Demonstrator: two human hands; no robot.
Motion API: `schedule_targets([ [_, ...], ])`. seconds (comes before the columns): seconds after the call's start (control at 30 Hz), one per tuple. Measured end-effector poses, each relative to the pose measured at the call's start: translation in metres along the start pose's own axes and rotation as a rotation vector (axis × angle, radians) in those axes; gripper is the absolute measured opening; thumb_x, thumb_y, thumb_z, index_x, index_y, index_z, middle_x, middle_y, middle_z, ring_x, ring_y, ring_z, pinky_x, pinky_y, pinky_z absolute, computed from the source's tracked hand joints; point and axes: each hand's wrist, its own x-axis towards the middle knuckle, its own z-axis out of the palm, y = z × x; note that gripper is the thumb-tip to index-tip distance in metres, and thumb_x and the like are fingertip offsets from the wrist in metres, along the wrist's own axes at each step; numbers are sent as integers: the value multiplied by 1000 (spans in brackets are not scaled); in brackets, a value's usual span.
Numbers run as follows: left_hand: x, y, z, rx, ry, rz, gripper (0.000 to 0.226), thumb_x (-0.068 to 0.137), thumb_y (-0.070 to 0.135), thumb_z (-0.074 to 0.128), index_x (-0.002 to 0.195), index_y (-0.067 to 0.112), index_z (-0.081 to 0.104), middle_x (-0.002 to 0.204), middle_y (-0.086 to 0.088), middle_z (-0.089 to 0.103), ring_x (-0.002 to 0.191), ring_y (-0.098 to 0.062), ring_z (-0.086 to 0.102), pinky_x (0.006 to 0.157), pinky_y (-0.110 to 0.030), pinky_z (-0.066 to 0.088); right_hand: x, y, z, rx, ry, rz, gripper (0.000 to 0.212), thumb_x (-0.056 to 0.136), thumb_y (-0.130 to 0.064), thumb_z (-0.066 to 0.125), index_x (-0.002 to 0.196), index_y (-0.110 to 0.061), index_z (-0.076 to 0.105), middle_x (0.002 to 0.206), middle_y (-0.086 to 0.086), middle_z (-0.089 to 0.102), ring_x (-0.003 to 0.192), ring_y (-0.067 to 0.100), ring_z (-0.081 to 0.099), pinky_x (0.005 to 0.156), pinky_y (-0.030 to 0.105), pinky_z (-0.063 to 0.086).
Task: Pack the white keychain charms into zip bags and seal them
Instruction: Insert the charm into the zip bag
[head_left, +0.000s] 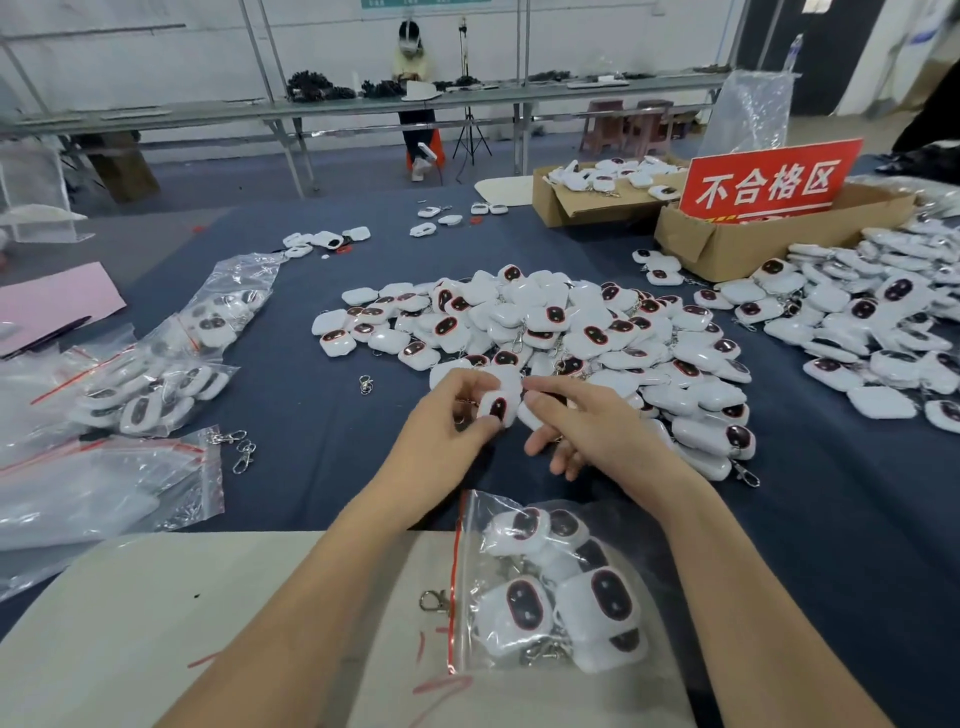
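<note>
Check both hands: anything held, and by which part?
Left hand pinches one white charm by its edges, between thumb and fingers. Right hand sits close beside it; whether it holds anything cannot be told.

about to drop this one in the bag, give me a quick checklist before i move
1. Charm held: ok, left grip holds a white charm.
2. Right grip free: cannot tell, thumb against a second charm.
3. Zip bag near: ok, lies between the forearms.
4. Bag mouth open: cannot tell.
5. Red zip strip clear: not ok, a metal clasp lies beside it.
</note>
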Motion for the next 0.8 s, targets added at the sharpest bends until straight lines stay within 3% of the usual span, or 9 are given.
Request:
schedule_targets([
  [0.1,-11,-2,-8,-294,47,-2,35,91,24,75,120,40,63,110,16,73,98,-7,70,84,-15,53,1,1,3,-196,-46,-134,15,97,-38,62,111,-41,67,59,0,67,42,13,51,42,22,43],
  [0.2,-14,-3,-8,-391,116,2,35,95,13,71,123,33,63,109,11,77,101,-8,72,86,-12,51,4,6,8,-207,-46,-225,6,95,-37,66,97,-39,70,56,-5,60,41,8,46,43,18,40],
  [0.3,-12,-4,-6,-385,127,-18,26,97,18,68,121,28,65,104,14,77,99,-3,71,85,-11,50,9,11,13,-146,-34,-256,4,96,-31,67,95,-32,70,60,-8,62,43,9,52,44,20,45],
  [0.4,-10,-6,-4,-309,117,-41,14,99,29,64,110,27,73,91,14,76,79,2,65,73,-9,48,14,15,17,-33,-63,-240,4,97,-24,65,98,-22,68,64,-6,65,48,13,59,45,24,50],
  [0.8,-13,-8,-2,-132,47,7,17,104,27,56,108,33,72,75,27,68,68,10,57,67,-5,42,18,21,16,72,-51,-193,7,93,-21,70,99,-19,73,83,-3,73,59,17,65,52,28,56],
])
